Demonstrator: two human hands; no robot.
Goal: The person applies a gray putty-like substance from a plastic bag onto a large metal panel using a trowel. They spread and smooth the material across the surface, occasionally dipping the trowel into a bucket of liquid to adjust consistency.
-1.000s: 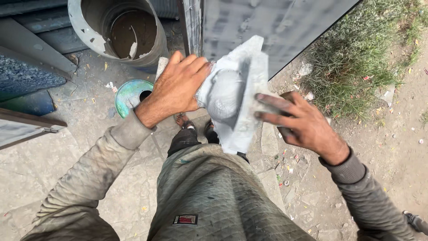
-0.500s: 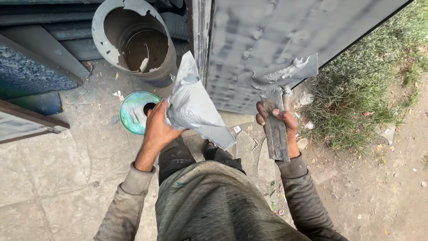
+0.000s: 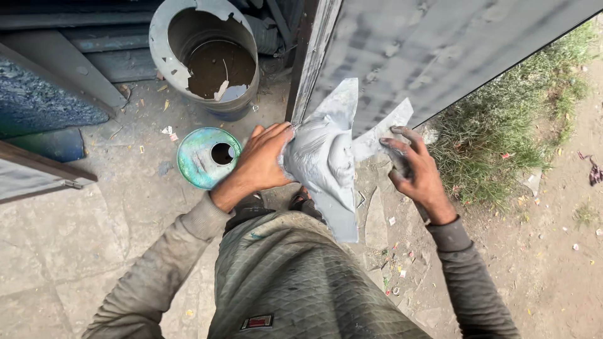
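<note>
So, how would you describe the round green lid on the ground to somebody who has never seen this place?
Start at the big battered grey bucket standing by the metal door. Just below it on the concrete lies a round can lid, beside the left hand. It alone is shiny green-blue, with a dark hole in the middle.

The left hand (image 3: 260,164) presses its fingers (image 3: 276,133) against a grey, paste-coated sheet (image 3: 323,166) bulging with a lump of grey paste. The right hand (image 3: 418,172) pinches the sheet's upper right corner between its paste-smeared fingers (image 3: 397,145). Just beyond both sets of fingers stands a grey metal door (image 3: 440,50). Left of the left fingers a green tin lid (image 3: 200,164) lies on the paved floor (image 3: 94,226), with a battered grey bucket (image 3: 207,53) farther off.
</note>
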